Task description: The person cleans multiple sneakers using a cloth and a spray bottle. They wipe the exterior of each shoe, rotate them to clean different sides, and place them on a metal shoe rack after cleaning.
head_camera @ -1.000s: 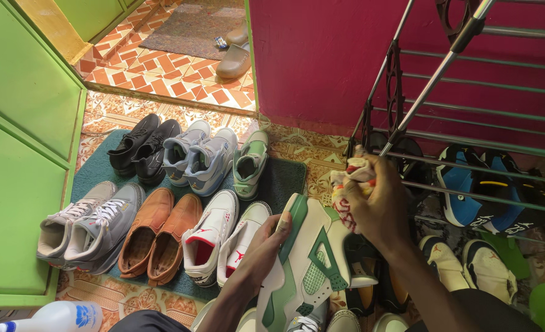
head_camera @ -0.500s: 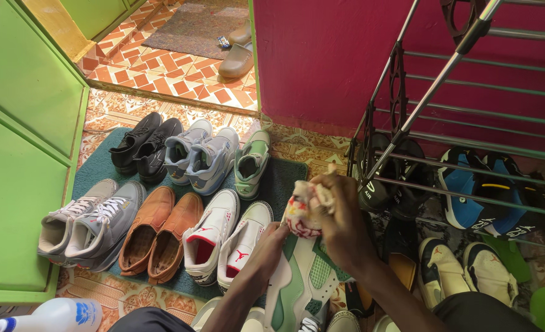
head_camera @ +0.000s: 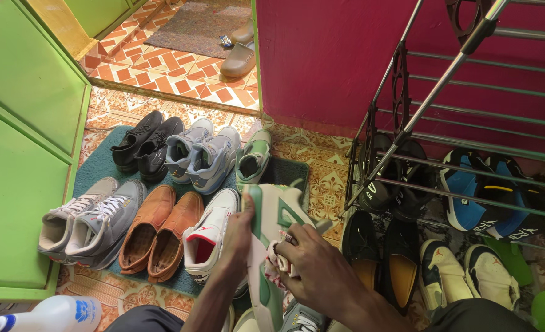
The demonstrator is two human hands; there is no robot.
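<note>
Ten shoes stand on the dark green mat [head_camera: 100, 169]: in the far row a pair of black shoes [head_camera: 143, 144], a pair of pale blue-grey high-tops [head_camera: 200, 157] and one single green-and-white sneaker [head_camera: 252, 158]; in the near row a pair of grey trainers [head_camera: 88, 218], a pair of tan leather shoes [head_camera: 159, 232] and a white sneaker with red lining [head_camera: 210, 232], whose partner is hidden behind the arms. Right of the mat, under the metal shoe rack [head_camera: 408, 123], sit two blue-and-black shoes [head_camera: 488, 197], two black shoes with yellow insoles [head_camera: 383, 258] and two white-and-black shoes [head_camera: 463, 270]. Two more shoes [head_camera: 238, 55] lie far off beyond the doorway. One white spray bottle [head_camera: 51, 316] with a blue label on its side lies at the near left corner.

The left hand [head_camera: 238, 227] grips the white-and-green sneaker [head_camera: 271, 212] by its side, raised just over the near row of the mat, toe pointing far, green panels and white leather showing. The right hand [head_camera: 312, 270] is closed on a crumpled white cloth with red print [head_camera: 277, 264] and presses it against the sneaker's side. Grey shoes [head_camera: 300, 316] sit at the near edge beneath the arms, too cut off to count
</note>
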